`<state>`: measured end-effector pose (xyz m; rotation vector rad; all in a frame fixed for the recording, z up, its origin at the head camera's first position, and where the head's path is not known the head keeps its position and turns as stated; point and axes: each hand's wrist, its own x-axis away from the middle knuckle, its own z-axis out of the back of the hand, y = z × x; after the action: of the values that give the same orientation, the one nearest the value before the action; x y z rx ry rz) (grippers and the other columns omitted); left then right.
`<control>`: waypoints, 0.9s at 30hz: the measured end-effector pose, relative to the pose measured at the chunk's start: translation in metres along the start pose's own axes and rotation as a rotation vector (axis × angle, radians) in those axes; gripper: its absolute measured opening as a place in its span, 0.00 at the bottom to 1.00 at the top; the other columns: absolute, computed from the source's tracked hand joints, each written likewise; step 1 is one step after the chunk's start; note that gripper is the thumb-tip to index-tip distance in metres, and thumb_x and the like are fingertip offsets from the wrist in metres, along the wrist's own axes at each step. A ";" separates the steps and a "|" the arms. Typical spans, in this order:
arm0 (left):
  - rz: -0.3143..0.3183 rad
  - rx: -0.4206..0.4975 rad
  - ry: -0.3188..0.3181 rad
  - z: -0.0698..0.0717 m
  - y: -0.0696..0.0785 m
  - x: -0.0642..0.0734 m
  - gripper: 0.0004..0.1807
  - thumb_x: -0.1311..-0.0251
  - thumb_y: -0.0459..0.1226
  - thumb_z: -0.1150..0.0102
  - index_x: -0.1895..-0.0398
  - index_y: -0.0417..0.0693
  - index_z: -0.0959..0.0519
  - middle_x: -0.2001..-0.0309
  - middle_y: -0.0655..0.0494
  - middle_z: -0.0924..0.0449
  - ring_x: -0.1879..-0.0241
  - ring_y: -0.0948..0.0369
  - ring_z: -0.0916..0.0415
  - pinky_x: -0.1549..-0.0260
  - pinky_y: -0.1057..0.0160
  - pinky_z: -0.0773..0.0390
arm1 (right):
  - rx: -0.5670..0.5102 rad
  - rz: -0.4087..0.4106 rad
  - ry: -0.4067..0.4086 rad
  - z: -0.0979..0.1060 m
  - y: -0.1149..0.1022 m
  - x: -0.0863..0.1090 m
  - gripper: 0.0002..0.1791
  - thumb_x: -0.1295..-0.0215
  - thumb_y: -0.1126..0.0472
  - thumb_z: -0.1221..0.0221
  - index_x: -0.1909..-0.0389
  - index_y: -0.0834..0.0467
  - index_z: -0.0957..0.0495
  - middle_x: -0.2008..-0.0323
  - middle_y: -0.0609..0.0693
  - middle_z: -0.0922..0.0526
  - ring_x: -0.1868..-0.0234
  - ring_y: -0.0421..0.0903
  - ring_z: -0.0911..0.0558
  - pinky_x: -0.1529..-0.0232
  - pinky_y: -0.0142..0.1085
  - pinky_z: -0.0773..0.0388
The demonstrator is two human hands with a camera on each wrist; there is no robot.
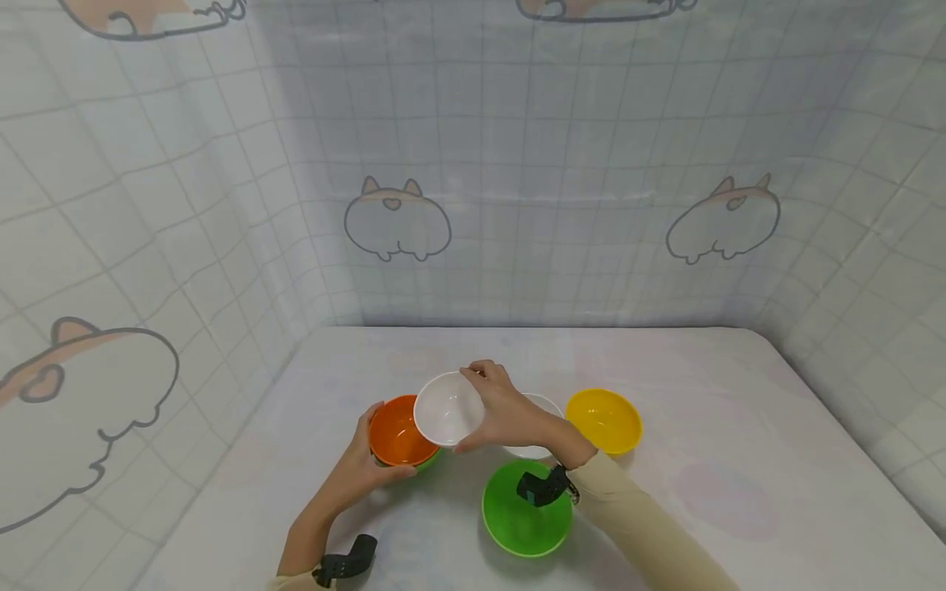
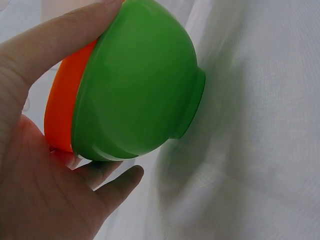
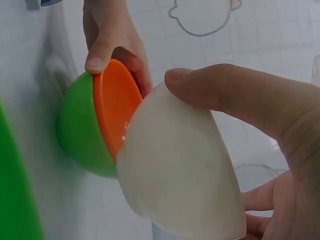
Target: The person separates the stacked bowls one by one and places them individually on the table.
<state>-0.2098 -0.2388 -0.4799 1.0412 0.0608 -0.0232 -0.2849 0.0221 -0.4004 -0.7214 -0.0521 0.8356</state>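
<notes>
My left hand (image 1: 358,472) grips an orange bowl (image 1: 399,435) nested inside a green bowl (image 2: 145,85), its thumb and fingers on opposite sides. In the left wrist view the green base is close to the tabletop; whether it touches I cannot tell. A white bowl (image 1: 446,410) is pinched at its sides by my right hand (image 1: 510,412). That white bowl (image 3: 180,165) is tilted, beside and slightly over the orange bowl's right rim. In the right wrist view it hides part of the orange bowl (image 3: 117,100).
Behind my right wrist stands another white bowl (image 1: 545,402), partly hidden. A yellow bowl (image 1: 604,420) is to its right. Nearer me, a separate green bowl (image 1: 521,525) sits below my right forearm. Patterned cloth walls (image 1: 547,205) border the white tabletop (image 1: 709,410).
</notes>
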 end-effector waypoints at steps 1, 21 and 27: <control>0.003 -0.001 0.001 0.000 0.000 0.000 0.64 0.59 0.49 0.22 0.26 0.50 0.58 0.30 0.44 0.44 0.34 0.47 0.42 0.41 0.44 0.34 | -0.003 -0.007 0.005 0.001 0.002 0.002 0.61 0.63 0.45 0.22 0.29 0.65 0.42 0.33 0.57 0.43 0.37 0.52 0.41 0.46 0.48 0.27; -0.004 0.002 -0.001 0.001 0.001 -0.007 0.63 0.58 0.48 0.22 0.26 0.49 0.59 0.28 0.42 0.49 0.32 0.44 0.46 0.39 0.39 0.39 | 0.003 -0.117 0.100 0.036 0.028 0.054 0.61 0.65 0.48 0.21 0.30 0.66 0.41 0.35 0.60 0.42 0.37 0.56 0.40 0.44 0.56 0.30; 0.000 0.027 -0.005 0.000 0.004 -0.008 0.63 0.57 0.47 0.22 0.26 0.50 0.59 0.28 0.43 0.49 0.32 0.45 0.46 0.40 0.39 0.38 | 0.021 -0.162 0.148 0.044 0.041 0.069 0.58 0.64 0.46 0.23 0.31 0.64 0.39 0.35 0.59 0.41 0.37 0.57 0.39 0.45 0.56 0.30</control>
<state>-0.2173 -0.2370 -0.4759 1.0683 0.0556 -0.0263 -0.2787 0.1129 -0.4071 -0.7466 0.0307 0.6263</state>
